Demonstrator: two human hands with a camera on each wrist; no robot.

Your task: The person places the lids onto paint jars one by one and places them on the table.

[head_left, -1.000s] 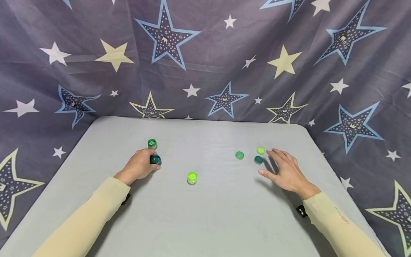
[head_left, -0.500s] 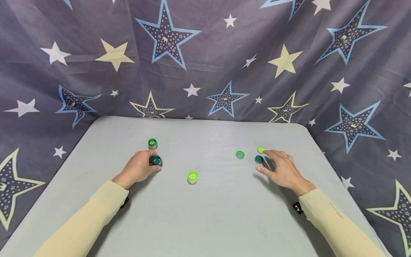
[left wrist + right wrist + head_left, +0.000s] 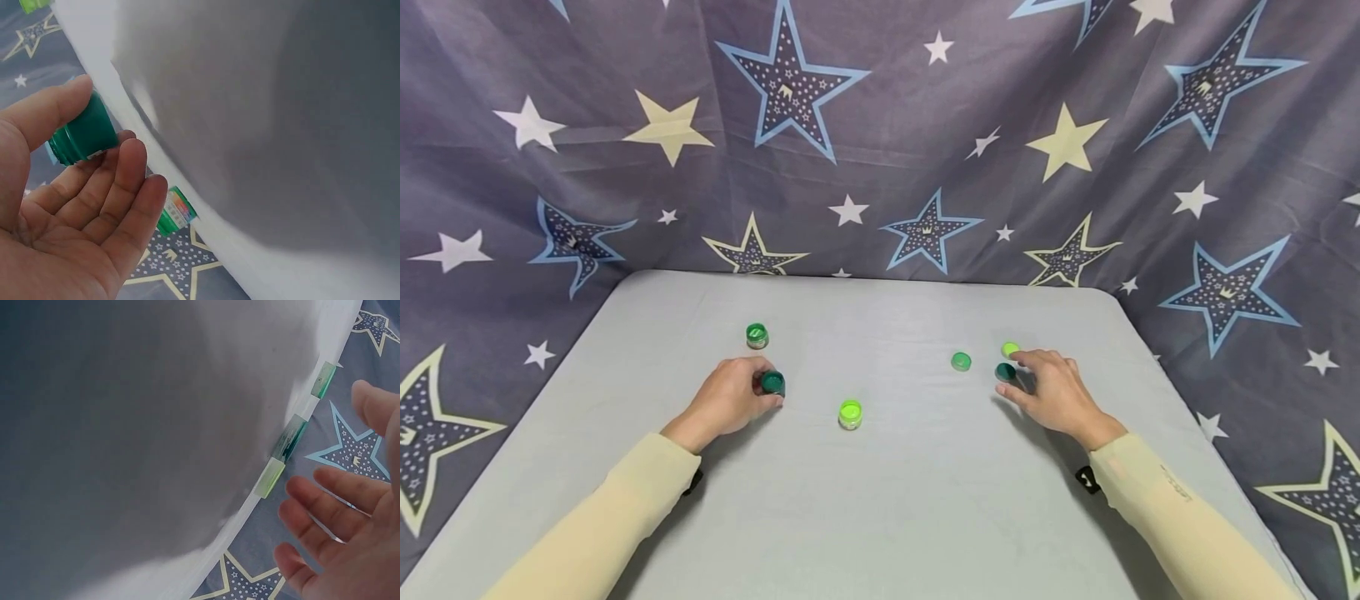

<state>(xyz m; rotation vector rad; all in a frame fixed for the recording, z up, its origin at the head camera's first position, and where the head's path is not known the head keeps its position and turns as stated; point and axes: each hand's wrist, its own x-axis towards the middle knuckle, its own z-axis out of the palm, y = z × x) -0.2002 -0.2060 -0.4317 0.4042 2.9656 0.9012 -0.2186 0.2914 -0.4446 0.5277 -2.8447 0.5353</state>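
My left hand (image 3: 724, 402) pinches a small dark teal-green paint jar (image 3: 773, 383) between thumb and fingers; the left wrist view shows the jar (image 3: 87, 132) from the side. Just beyond it stands an open green paint jar (image 3: 757, 337), apart from the hand. My right hand (image 3: 1058, 395) hovers at the dark teal lid (image 3: 1005, 372), its thumb and fingers spread on either side. The right wrist view shows a gap between the fingers and the dark lid (image 3: 290, 439). A lime-green lid (image 3: 1010, 349) lies close to the right fingertips.
An open lime-green paint jar (image 3: 850, 415) stands mid-table between the hands. A mid-green lid (image 3: 960, 362) lies left of the other two lids. The grey-white table (image 3: 880, 517) ends at the back against a star-patterned cloth (image 3: 880, 133).
My left hand has shifted slightly right and nearer with the dark teal jar, away from the green jar. My right hand has moved left to the dark teal lid.
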